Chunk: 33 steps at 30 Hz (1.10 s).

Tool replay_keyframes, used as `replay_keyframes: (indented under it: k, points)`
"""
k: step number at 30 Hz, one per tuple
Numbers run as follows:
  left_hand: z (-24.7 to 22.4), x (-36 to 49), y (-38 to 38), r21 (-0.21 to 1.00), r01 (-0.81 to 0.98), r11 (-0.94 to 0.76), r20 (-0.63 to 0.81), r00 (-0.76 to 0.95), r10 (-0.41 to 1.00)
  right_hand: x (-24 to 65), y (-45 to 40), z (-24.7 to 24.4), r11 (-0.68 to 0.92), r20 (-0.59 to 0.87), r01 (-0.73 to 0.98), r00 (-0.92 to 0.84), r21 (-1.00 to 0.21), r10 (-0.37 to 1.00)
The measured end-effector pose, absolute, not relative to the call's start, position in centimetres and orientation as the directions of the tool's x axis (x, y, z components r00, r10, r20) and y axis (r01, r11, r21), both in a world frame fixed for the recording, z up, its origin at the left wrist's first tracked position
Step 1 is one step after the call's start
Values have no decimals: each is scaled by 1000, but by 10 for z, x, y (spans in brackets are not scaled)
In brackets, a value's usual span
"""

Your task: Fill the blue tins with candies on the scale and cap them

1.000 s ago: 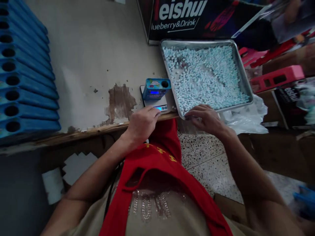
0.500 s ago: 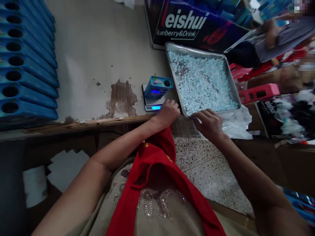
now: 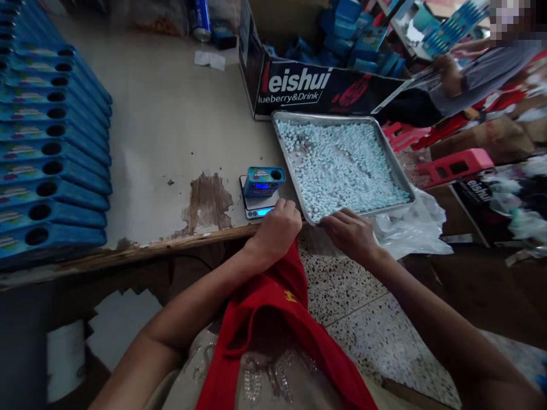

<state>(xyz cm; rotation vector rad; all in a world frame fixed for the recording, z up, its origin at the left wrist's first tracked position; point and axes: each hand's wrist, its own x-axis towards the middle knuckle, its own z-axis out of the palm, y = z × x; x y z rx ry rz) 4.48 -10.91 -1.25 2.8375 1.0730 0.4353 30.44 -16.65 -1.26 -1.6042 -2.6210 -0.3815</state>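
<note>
A small blue box (image 3: 264, 181) with a round hole in its top stands on a digital scale (image 3: 253, 212) with a lit display. My left hand (image 3: 280, 228) is at the scale's front right corner, fingers curled inward; whatever they may hold is hidden. To the right lies a metal tray (image 3: 287, 165) full of small pale-blue and white candies (image 3: 342, 165). My right hand (image 3: 351, 230) grips this tray's front rim near the left corner, fingers together and thumb hidden from sight.
Blue boxes with holes (image 3: 55, 148) stand in rows at the left. Behind the tray, a black carton (image 3: 294, 88) holds more blue boxes. A plastic bag (image 3: 421, 225) hangs under the tray's right corner. Another person's arm (image 3: 453, 77) shows at upper right, above a pink stool (image 3: 457, 165).
My view has tilted up, bringing the inside of the carton into sight. The blue box stays on the scale. Both hands keep nearly the same places, the right thumb now hidden.
</note>
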Motion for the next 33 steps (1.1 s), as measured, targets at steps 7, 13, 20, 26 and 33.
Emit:
replay_keyframes:
  k: [7,13,20,26,33]
  points:
    - [-12,31,-152,133,486,-864,464,740,488,286,-169,-12,333,92,940,-326,-75,941]
    - [-6,49,-155,161,381,-911,490,770,408,266,-193,22,-211,-212,445,50,-870,976]
    - [10,30,-126,375,415,-829,546,623,560,273,-172,20,-221,-243,291,-40,-931,969]
    - [37,-13,-26,625,523,-580,414,408,814,323,-93,-6,137,174,790,-39,-597,984]
    - [34,-9,6,525,529,-667,298,620,726,363,-63,-34,375,62,910,-370,-174,927]
